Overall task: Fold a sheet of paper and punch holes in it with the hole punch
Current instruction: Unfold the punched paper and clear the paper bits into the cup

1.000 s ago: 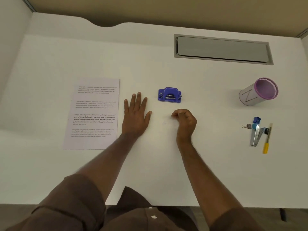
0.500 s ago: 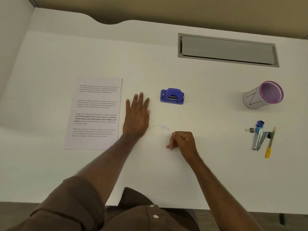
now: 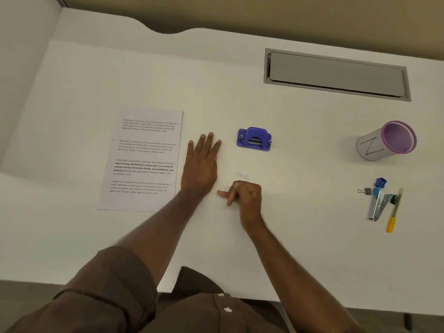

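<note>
Neither grip holds anything: the left hand (image 3: 200,164) lies flat and open on the desk (image 3: 312,236), the right hand (image 3: 242,195) loosely curled. The unfolded sheet of paper (image 3: 144,162) lies just left of the left hand, its long axis running away from the person. The hole punch (image 3: 254,139) sits beyond the right hand.

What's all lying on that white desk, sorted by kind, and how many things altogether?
Printed paper sheet: 1
Blue hole punch: 1
Pen cup with purple rim: 1
Binder clip: 1
Small blue item: 1
Metal stapler: 1
Yellow-handled tool: 1
Total: 7
</note>
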Demonstrator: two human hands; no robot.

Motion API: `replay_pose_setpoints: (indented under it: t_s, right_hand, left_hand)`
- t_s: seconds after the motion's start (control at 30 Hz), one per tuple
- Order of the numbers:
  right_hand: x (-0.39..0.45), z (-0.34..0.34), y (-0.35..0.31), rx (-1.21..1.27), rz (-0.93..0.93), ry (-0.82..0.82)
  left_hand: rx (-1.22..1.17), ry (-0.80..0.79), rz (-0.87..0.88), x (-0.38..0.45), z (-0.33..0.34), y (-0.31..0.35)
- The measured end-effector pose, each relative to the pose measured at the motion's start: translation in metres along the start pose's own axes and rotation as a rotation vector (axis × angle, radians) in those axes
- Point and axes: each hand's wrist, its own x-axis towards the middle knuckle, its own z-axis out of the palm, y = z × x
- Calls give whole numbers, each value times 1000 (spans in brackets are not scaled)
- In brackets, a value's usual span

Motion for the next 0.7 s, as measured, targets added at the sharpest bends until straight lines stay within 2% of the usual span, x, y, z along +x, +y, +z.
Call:
replay_pose_setpoints:
  t_s: [0.07, 0.13, 0.23, 0.3, 0.53, 0.7]
  right_hand:
    - [-8, 17, 6, -22, -49, 10]
    - [-2, 23, 5, -58, -101, 95]
    - [20, 13, -4, -27, -132, 228]
    - [31, 0, -10, -33, -144, 262]
    - [33, -81, -20, -455, -141, 131]
    - [44, -68, -19, -463, -137, 47]
  left_hand:
    - [-27, 6, -6, -1, 1, -1]
    - [-44, 17, -7, -1, 1, -1]
    - [-56, 45, -4, -1, 1, 1]
    - [-56, 48, -5, -2, 1, 2]
    - [-29, 71, 3, -1, 5, 0]
    - [-11, 68, 7, -2, 5, 1]
